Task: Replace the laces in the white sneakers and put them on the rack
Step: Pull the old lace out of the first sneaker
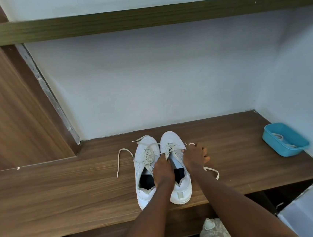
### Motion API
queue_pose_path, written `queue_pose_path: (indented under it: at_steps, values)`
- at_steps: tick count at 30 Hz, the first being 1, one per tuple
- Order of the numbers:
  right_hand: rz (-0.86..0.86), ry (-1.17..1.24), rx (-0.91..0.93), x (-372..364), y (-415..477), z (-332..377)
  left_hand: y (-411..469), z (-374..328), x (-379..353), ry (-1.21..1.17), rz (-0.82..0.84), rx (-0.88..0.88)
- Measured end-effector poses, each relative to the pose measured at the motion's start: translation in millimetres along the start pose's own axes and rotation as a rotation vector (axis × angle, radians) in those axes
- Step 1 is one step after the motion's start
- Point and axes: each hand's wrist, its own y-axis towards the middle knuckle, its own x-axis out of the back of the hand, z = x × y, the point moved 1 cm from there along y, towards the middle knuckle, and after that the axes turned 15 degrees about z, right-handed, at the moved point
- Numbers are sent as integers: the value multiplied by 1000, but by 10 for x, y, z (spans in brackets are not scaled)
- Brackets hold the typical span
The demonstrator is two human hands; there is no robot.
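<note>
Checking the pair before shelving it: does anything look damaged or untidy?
Yes. The left sneaker and right sneaker look frayed inside their heel collars, and the left sneaker's lace trails loose over the wooden shelf.

I can read no text, brand, number or sign anywhere in my view. The pale heel tab (180,194) on the right-hand sneaker (171,139) looks blank from here, and the blue tub (272,136) shows no label that I can make out.
</note>
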Motion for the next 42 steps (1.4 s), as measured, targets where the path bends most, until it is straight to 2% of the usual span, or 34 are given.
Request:
queue_pose_path:
  at_steps: [3, 10, 19, 21, 26, 28, 37, 42]
  values:
    - [45, -106, 145, -53, -4, 78, -7, -5, -2, -9, 2, 1]
    - [24, -176, 116, -28, -5, 69, -9, -10, -1, -17, 6, -9]
    - [-41, -72, -189, 13, -16, -152, 5, 9, -10, 3, 1, -20]
    - [-42, -79, -163, 2, -19, -125, 1, 8, -13, 1, 0, -18]
    - [2, -265, 192, -52, -20, 82, 11, 11, -15, -39, 9, -2]
    - [17, -332, 241, -93, -32, 157, 10, 14, -16, -23, 8, -6]
    - [42, -355, 181, -85, -37, 172, 8, 13, -12, -39, 4, -25]
    - [39, -289, 78, -77, -43, 89, 5, 12, -21, -51, -6, -24]
